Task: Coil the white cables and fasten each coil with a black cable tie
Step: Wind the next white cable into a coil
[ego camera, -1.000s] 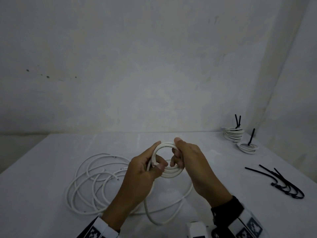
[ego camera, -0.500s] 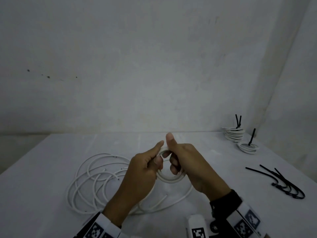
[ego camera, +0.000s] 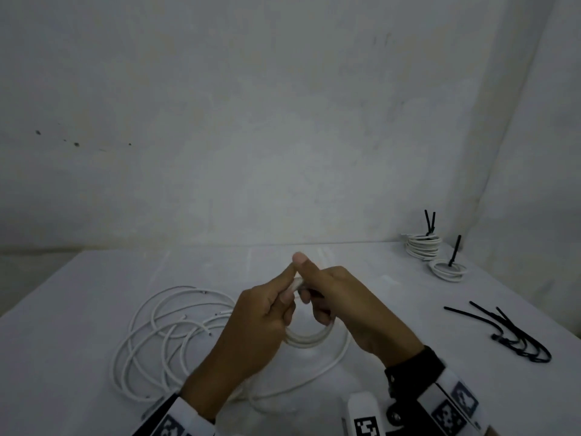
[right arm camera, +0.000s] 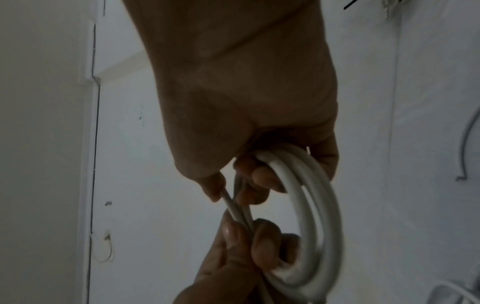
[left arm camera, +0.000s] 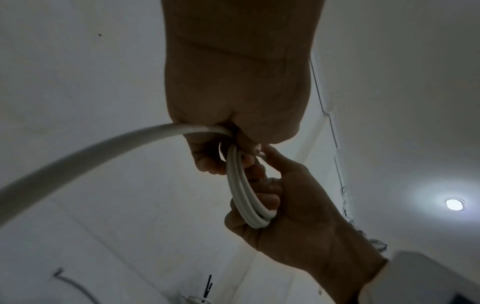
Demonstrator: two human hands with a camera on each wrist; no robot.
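A small coil of white cable [ego camera: 309,338] is held above the white table [ego camera: 78,309] between two hands. The left hand [ego camera: 261,313] is curled round the coil's left side, its fingers and thumb pinching the strands. The right hand [ego camera: 339,297] is curled round the coil's right side, its thumb raised above the coil.

Left of the coil, loose white cable [ego camera: 163,325] is spread in wide loops on the table, with one strand trailing beneath the hands. Bare tabletop is seen beyond the coil up to the far edge at the wall [ego camera: 283,121]. Far right of the coil, near the table's back corner, two tied coils [ego camera: 423,247] are set with black tie ends standing up. Nearer on the right, well apart from the coil, spare black cable ties [ego camera: 515,335] are laid in a bunch.

Only in the left wrist view is one thick strand [left arm camera: 91,152] seen leaving the left hand's grip. Only in the right wrist view are the coil's several turns [right arm camera: 311,195] seen side by side.
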